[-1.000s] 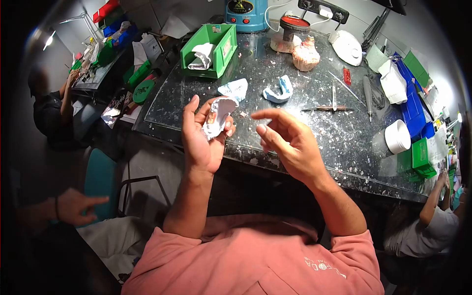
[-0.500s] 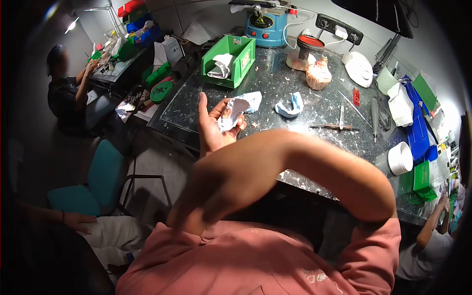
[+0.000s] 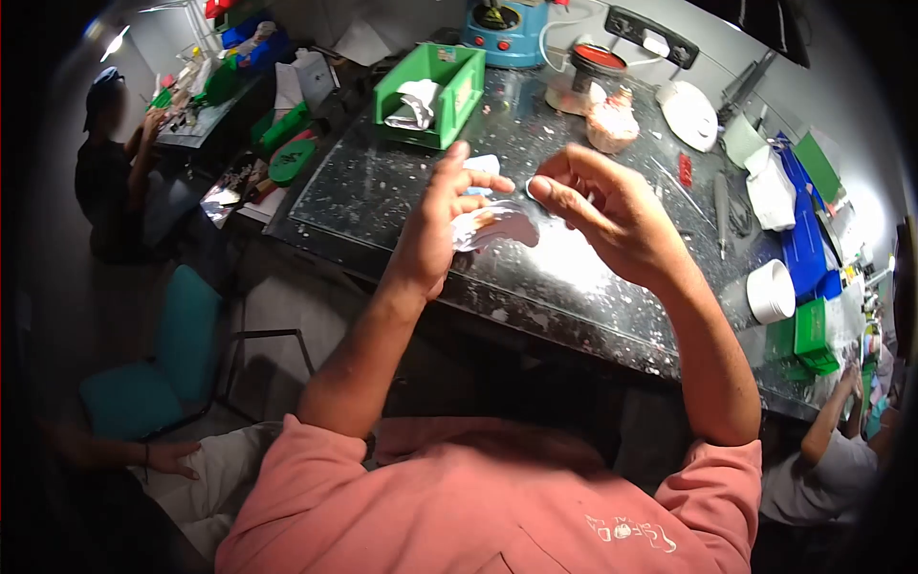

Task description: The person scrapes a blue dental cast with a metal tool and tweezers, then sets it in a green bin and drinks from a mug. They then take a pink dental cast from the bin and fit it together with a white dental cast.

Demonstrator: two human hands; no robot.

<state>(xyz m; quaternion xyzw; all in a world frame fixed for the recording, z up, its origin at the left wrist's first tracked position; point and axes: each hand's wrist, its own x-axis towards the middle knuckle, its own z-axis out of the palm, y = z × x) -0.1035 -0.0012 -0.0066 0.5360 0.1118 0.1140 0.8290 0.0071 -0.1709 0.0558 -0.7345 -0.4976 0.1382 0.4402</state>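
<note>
My left hand (image 3: 430, 225) is closed on a curved white dental cast (image 3: 502, 228), gripping it at its left end over the near edge of the table, with some fingers stretched past it. Facing it, my right hand (image 3: 612, 210) has thumb and forefinger pinched together. A tiny white spot shows at those fingertips; what it is, I cannot make out. Behind my left fingers lies part of a pale blue-and-white piece (image 3: 485, 170). The table area behind my right hand is hidden.
A green bin (image 3: 459, 110) holding a white piece stands at the back left. Farther back are a blue machine (image 3: 507, 43) and a pinkish cast (image 3: 612, 124). On the right are a handpiece (image 3: 721, 215) and a white cup (image 3: 771, 292). Other people sit left and right.
My right hand, blurred and low across my chest before, is now raised opposite the left, fingertips pinched. The cast in my left hand has turned and come lower. The view has shifted slightly.
</note>
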